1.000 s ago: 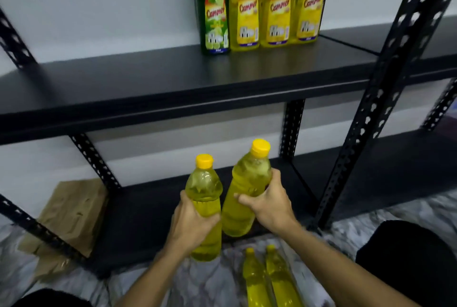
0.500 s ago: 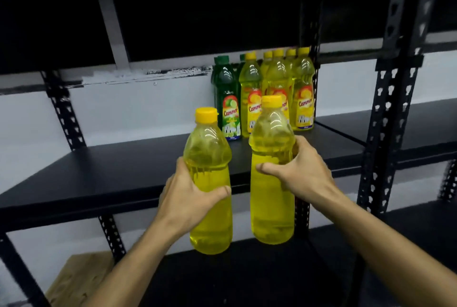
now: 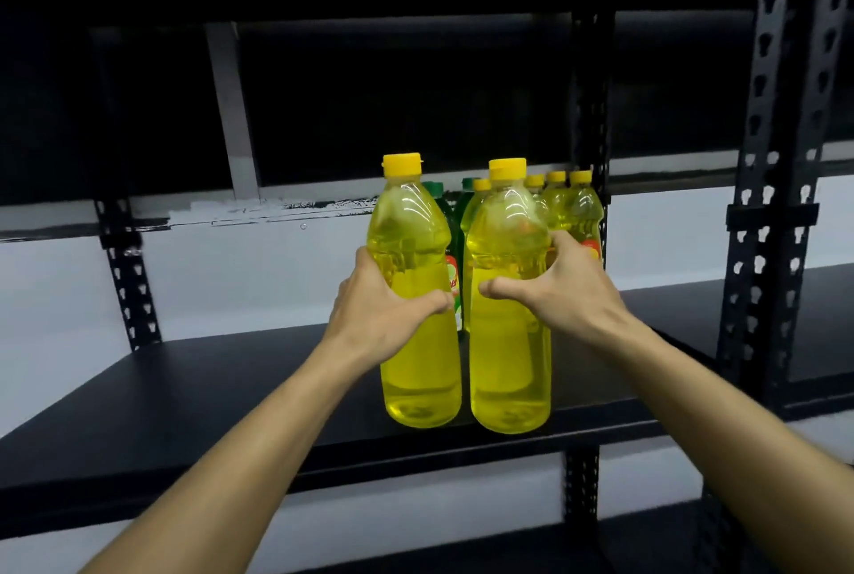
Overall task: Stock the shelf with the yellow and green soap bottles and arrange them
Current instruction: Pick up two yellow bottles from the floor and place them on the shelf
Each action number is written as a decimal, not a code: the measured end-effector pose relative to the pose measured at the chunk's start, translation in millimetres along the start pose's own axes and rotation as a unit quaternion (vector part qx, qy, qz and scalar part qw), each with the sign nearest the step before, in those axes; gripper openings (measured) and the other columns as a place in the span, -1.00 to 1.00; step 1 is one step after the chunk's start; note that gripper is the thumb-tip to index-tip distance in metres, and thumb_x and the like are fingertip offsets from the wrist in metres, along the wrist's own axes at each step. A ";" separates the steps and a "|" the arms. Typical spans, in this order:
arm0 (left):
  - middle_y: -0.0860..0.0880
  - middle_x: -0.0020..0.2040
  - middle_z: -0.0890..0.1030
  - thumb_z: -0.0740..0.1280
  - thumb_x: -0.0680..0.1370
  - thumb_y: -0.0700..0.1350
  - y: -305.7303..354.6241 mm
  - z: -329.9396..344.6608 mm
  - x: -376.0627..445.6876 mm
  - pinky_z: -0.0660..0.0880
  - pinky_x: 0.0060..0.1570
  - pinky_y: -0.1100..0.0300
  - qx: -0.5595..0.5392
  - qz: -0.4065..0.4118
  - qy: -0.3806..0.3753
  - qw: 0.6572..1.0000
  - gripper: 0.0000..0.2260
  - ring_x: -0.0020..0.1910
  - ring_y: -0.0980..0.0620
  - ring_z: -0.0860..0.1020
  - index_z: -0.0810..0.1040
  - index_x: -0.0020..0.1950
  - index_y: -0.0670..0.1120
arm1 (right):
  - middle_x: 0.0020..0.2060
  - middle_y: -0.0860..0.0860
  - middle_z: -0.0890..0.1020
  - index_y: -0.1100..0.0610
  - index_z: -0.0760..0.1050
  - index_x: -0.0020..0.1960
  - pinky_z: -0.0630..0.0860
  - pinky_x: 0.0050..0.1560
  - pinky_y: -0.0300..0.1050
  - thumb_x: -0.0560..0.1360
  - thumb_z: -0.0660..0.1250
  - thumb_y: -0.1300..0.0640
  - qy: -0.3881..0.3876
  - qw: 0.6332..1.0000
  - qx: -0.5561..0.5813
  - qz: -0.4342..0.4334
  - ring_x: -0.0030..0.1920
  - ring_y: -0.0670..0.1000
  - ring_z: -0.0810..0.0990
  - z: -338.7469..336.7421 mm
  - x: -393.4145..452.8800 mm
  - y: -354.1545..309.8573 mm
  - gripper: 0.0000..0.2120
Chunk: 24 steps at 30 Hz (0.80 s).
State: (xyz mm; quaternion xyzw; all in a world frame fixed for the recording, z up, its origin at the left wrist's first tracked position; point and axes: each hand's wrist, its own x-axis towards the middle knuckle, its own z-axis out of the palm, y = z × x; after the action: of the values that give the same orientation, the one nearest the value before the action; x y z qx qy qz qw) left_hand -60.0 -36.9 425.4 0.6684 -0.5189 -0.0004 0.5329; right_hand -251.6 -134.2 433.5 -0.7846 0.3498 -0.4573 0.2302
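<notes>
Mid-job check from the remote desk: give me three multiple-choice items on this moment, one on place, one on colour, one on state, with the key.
1. Where do the stocked bottles stand on the shelf?
A. At its far left end
B. Behind the two held bottles, by the rear upright
C. On the shelf below

2. What colour are the caps of the two held bottles?
A. Yellow
B. Green
C. White

3. What is the left hand doing?
A. Hanging idle
B. Pressing flat on the shelf
C. Gripping the left yellow bottle

Key: 1 B, the labelled bottles show just behind the held pair, beside the rear upright. 2 A, the left bottle and the right yellow bottle both carry yellow caps. 3 C, its fingers and thumb wrap the bottle's waist, as the right hand does on the other.
</notes>
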 end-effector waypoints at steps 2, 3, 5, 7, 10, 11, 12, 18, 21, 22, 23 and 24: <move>0.09 0.05 0.57 0.54 0.18 0.25 -5.3 6.3 6.2 0.59 0.01 -0.05 0.004 -0.009 -0.001 1.000 -0.29 0.03 0.04 0.57 0.37 0.21 0.05 | 0.19 0.01 0.55 0.11 0.31 0.40 0.53 0.10 0.12 0.15 0.51 -0.35 -0.001 1.000 -0.002 0.003 0.12 0.05 0.50 5.3 9.4 4.0 -0.03; 0.09 0.04 0.56 0.56 0.22 0.21 -8.3 9.7 8.6 0.58 0.01 -0.03 0.006 -0.014 -0.002 1.000 -0.32 0.03 0.04 0.57 0.37 0.21 0.04 | 0.23 0.02 0.54 0.11 0.31 0.41 0.53 0.12 0.13 0.15 0.51 -0.35 -0.002 1.000 -0.002 0.004 0.16 0.07 0.50 7.9 13.0 6.6 -0.01; 0.09 0.03 0.55 0.58 0.26 0.15 -14.1 15.9 13.1 0.58 0.00 -0.01 0.014 -0.022 0.001 1.000 -0.36 0.02 0.04 0.56 0.36 0.20 0.03 | 0.28 0.04 0.51 0.11 0.28 0.43 0.51 0.15 0.14 0.18 0.52 -0.32 -0.007 1.000 -0.005 0.009 0.22 0.09 0.48 13.0 17.8 11.2 -0.02; 0.10 0.01 0.55 0.58 0.25 0.15 -19.3 21.0 16.8 0.58 0.00 -0.02 0.022 -0.028 0.000 0.999 -0.36 0.00 0.04 0.56 0.36 0.19 0.03 | 0.30 0.04 0.50 0.11 0.27 0.45 0.49 0.17 0.14 0.19 0.53 -0.30 -0.012 1.000 -0.010 0.015 0.25 0.10 0.48 18.1 20.7 16.3 -0.02; 0.09 0.01 0.57 0.55 0.18 0.21 -24.1 26.0 21.9 0.58 0.02 -0.05 0.027 -0.041 -0.007 0.999 -0.32 0.01 0.03 0.57 0.38 0.18 0.04 | 0.26 0.02 0.52 0.07 0.30 0.41 0.47 0.18 0.14 0.20 0.53 -0.29 -0.006 1.000 -0.002 0.023 0.24 0.10 0.48 21.8 24.1 22.9 -0.08; 0.08 0.02 0.57 0.53 0.15 0.24 -24.6 26.8 23.5 0.58 0.02 -0.06 0.029 -0.045 -0.008 0.999 -0.29 0.01 0.02 0.57 0.38 0.19 0.03 | 0.27 0.03 0.52 0.06 0.30 0.41 0.47 0.18 0.14 0.20 0.53 -0.29 -0.004 1.000 0.001 0.024 0.24 0.10 0.48 23.1 26.0 24.7 -0.08; 0.07 0.03 0.57 0.51 0.13 0.25 -24.7 27.3 25.1 0.58 0.01 -0.06 0.031 -0.047 -0.009 0.998 -0.27 0.01 0.02 0.56 0.37 0.19 0.02 | 0.29 0.04 0.51 0.06 0.29 0.43 0.46 0.19 0.14 0.20 0.53 -0.30 -0.005 1.000 0.000 0.026 0.26 0.11 0.47 24.0 27.9 25.7 -0.07; 0.03 0.08 0.55 0.56 0.26 0.19 -27.4 28.3 30.6 0.58 0.01 0.00 0.048 -0.052 -0.034 0.997 -0.31 0.04 0.00 0.56 0.33 0.24 -0.01 | 0.40 0.04 0.43 0.04 0.18 0.51 0.43 0.27 0.23 -0.01 0.38 -0.55 -0.033 0.999 0.012 0.037 0.35 0.12 0.42 29.3 33.7 29.7 0.24; 0.06 0.21 0.47 0.55 0.32 0.21 -26.1 25.1 27.3 0.52 0.03 0.09 0.048 -0.057 -0.057 0.996 -0.23 0.11 0.01 0.51 0.23 0.35 -0.01 | 0.44 0.02 0.38 0.01 0.12 0.54 0.40 0.31 0.22 0.06 0.41 -0.52 -0.043 0.998 0.024 0.027 0.39 0.11 0.38 28.8 30.3 31.8 0.20; 0.06 0.26 0.42 0.54 0.31 0.24 -26.5 24.2 23.5 0.49 0.06 0.12 0.050 -0.059 -0.059 0.995 -0.15 0.17 0.00 0.48 0.17 0.41 -0.02 | 0.45 0.01 0.35 0.00 0.09 0.55 0.39 0.33 0.20 0.10 0.41 -0.48 -0.037 0.999 0.027 0.023 0.41 0.10 0.36 29.3 26.8 32.6 0.18; 0.04 0.34 0.38 0.54 0.28 0.28 -27.8 23.9 18.9 0.47 0.11 0.12 0.051 -0.059 -0.051 0.996 -0.06 0.24 -0.01 0.46 0.12 0.46 -0.01 | 0.47 0.01 0.33 -0.01 0.06 0.55 0.39 0.33 0.18 0.11 0.40 -0.45 -0.024 0.999 0.022 0.021 0.42 0.08 0.34 30.5 22.4 34.4 0.16; 0.03 0.40 0.35 0.53 0.23 0.33 -29.9 24.1 13.3 0.46 0.16 0.10 0.054 -0.056 -0.035 0.996 0.00 0.30 -0.01 0.43 0.11 0.48 -0.01 | 0.47 0.01 0.31 -0.02 0.04 0.56 0.40 0.32 0.16 0.12 0.39 -0.45 -0.006 1.000 0.007 0.019 0.43 0.07 0.33 32.4 16.7 36.6 0.16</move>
State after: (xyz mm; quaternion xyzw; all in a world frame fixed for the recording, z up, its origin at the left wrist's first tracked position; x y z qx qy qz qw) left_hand -46.5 -66.5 401.0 0.7238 -0.4979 -0.0258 0.4771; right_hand -229.9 -169.3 402.4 -0.7787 0.3606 -0.4505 0.2463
